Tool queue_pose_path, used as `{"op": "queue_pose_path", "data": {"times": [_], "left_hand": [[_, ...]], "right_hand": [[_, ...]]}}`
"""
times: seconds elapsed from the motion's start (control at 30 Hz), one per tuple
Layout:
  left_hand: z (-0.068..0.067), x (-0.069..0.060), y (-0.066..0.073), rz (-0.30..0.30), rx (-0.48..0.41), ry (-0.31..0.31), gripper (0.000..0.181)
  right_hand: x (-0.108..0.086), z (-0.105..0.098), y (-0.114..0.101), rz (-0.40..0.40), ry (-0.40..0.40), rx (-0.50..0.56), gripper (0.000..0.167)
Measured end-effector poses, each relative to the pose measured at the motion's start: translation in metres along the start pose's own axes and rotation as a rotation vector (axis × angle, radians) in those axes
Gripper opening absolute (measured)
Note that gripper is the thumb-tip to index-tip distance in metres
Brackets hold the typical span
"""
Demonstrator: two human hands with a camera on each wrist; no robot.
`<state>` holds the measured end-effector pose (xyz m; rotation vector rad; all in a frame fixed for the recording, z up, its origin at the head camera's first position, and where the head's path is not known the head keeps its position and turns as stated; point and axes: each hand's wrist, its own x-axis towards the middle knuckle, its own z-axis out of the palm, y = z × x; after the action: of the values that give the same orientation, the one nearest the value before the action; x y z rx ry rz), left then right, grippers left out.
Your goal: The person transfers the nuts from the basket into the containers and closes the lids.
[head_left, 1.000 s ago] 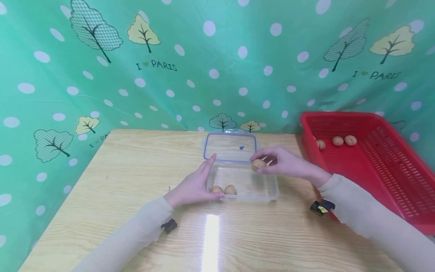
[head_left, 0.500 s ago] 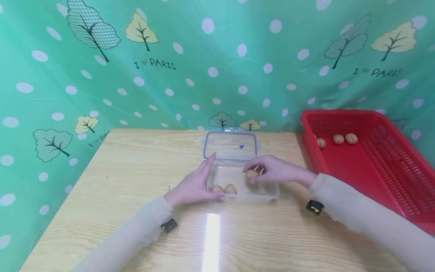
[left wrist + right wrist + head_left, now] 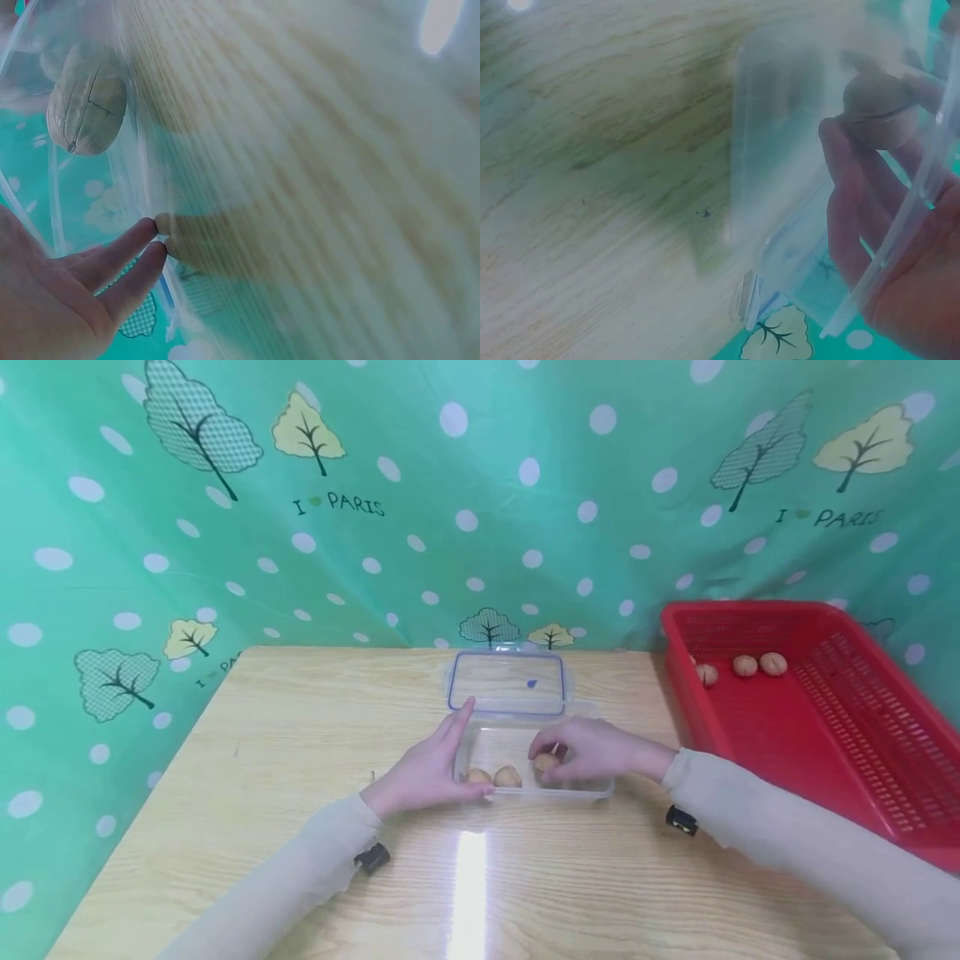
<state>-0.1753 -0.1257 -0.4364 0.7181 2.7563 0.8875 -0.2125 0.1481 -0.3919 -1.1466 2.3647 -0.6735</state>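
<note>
A right hand [image 3: 592, 750] pinches a walnut [image 3: 547, 765] between thumb and curled fingers, just right of the frame's center, inside a clear plastic container [image 3: 566, 792]. The left hand [image 3: 431, 772], spread wide, touches the container's left end, thumb at the near rim, apparently to steady the light box. Two walnuts [image 3: 507, 777] lie near its lower left corner. A blue-sealed lid [image 3: 507, 683] lies behind, seemingly set there to leave the top accessible. At right, a red plastic basket [image 3: 802, 735], likely placed within easy reach of that arm, holds more walnuts [image 3: 745, 666] near its far left.

In the left wrist view, straight fingers [image 3: 127, 289] show at lower left, below a walnut at upper left.

In the right wrist view, the gripped walnut appears at upper right through the clear wall; whether it touches the container's floor cannot be told.
</note>
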Motion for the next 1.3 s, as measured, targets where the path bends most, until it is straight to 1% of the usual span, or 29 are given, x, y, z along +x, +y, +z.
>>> {"op": "queue_pose_path", "data": {"times": [0.1, 0.2, 0.33, 0.43, 0.7, 0.87, 1.03, 1.3], "left_hand": [[0.000, -0.001, 0.000, -0.003, -0.012, -0.001, 0.122], [0.000, -0.001, 0.001, -0.006, -0.018, 0.000, 0.123], [0.000, -0.001, 0.000, -0.006, -0.021, 0.006, 0.123], [0.000, -0.001, 0.000, -0.009, -0.020, 0.005, 0.123], [0.001, -0.001, 0.000, -0.013, -0.019, -0.002, 0.123], [0.001, -0.001, 0.001, -0.007, -0.010, -0.002, 0.124], [0.000, -0.002, 0.001, -0.015, -0.021, -0.009, 0.124], [0.000, -0.001, 0.000, -0.013, -0.014, -0.007, 0.123]], "right_hand": [[0.001, 0.004, -0.001, 0.012, -0.007, -0.034, 0.029], [0.002, 0.009, 0.000, 0.022, -0.014, -0.090, 0.027], [0.005, 0.014, 0.001, 0.004, -0.012, -0.140, 0.025], [0.007, 0.015, 0.001, -0.005, -0.011, -0.122, 0.025], [0.003, 0.014, 0.000, -0.022, -0.051, 0.001, 0.032], [0.000, 0.012, -0.002, -0.005, -0.055, 0.021, 0.031], [-0.003, 0.006, -0.005, 0.025, -0.057, 0.025, 0.030], [-0.010, -0.005, -0.004, 0.002, -0.022, 0.027, 0.029]]}}
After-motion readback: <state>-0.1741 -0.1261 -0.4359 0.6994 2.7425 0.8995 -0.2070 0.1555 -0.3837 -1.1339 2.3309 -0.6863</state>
